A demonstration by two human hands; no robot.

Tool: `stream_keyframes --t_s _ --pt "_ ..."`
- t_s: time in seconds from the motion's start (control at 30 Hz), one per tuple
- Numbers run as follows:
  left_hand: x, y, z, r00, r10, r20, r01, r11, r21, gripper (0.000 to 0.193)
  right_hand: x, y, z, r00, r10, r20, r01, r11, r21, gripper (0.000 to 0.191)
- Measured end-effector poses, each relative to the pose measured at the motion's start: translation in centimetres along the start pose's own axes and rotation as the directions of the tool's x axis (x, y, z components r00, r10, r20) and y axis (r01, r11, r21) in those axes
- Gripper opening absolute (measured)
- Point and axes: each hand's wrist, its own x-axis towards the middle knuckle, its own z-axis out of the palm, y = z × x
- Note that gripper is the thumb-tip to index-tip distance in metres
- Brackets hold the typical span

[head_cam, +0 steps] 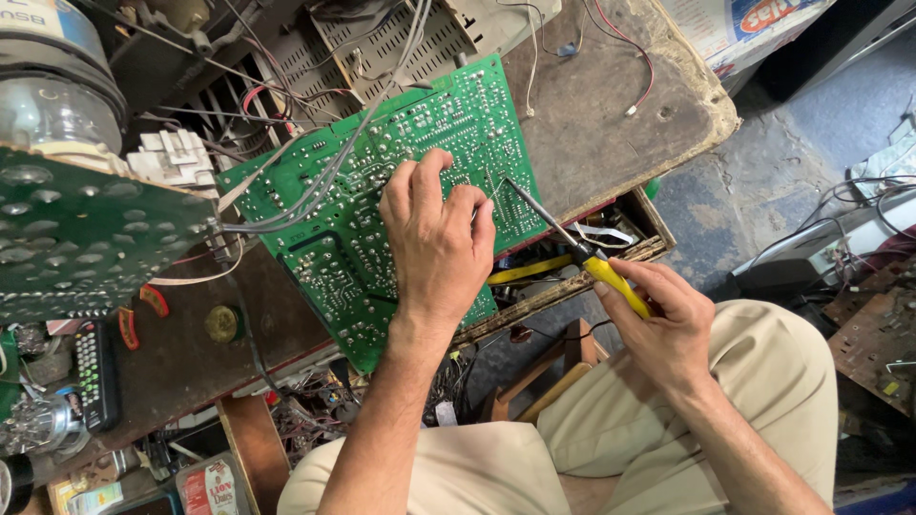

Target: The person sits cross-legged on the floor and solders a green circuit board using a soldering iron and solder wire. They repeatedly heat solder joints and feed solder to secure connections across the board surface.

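item: green circuit board (382, 191), solder side up, lying tilted across the near edge of a worn wooden desk (611, 114), its lower corner overhanging toward the lap. left hand (434, 243): palm down, pressed flat on the middle of the board, its fingers (420, 176) curled and bearing on the board surface near the upper right portion; whether anything is pinched under them cannot be told. right hand (658, 329): clenched around the yellow handle of a soldering iron (572, 246), held off the desk edge above the thigh. key relation: the iron's long axis runs diagonally from the right hand up and to the left, its thin metal tip landing on the board just beside the left fingertips; the board lies up-left of the right hand, and the left hand is by far the nearer, already resting on it. a bundle of grey wires (315, 181) crosses the board from the upper edge to its left side. surrounds: a second, larger green board (76, 238) at far left; a white connector block (172, 157) near it; a perforated metal chassis (382, 38) behind; an open drawer (620, 238) of small parts below the desk edge; a dark remote control (95, 372) at lower left; a red wire (634, 57) on the bare desk; a wooden stool frame (544, 372) between the knees; beige trousers (763, 381).
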Motion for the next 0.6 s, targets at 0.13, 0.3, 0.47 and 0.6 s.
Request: stream_keyframes --t_s 0.13,0.3,0.47,0.6 --pt "-0.2 0.3 -1.6 0.997 0.022 -0.074 -0.025 0.999 -0.038 0.015 0.1 0.2 -0.2 1.0 -0.005 0.001 0.005 1.0 -0.005 0.03" --pt "-1.4 1.0 -4.3 0.906 -0.422 0.036 0.408 0.848 -0.338 0.011 0.2 0.3 -0.2 1.0 -0.012 0.003 0.012 1.0 0.007 0.03" --pt "-1.9 0.4 -6.2 0.958 -0.282 -0.049 0.26 0.929 -0.262 0.01 0.1 0.2 -0.1 1.0 -0.004 0.001 0.004 1.0 0.02 0.03" --pt "-1.4 -0.6 -6.3 0.997 -0.07 -0.027 0.065 0.985 -0.162 0.012 0.1 0.3 -0.1 1.0 0.012 0.008 -0.013 1.0 0.019 0.031"
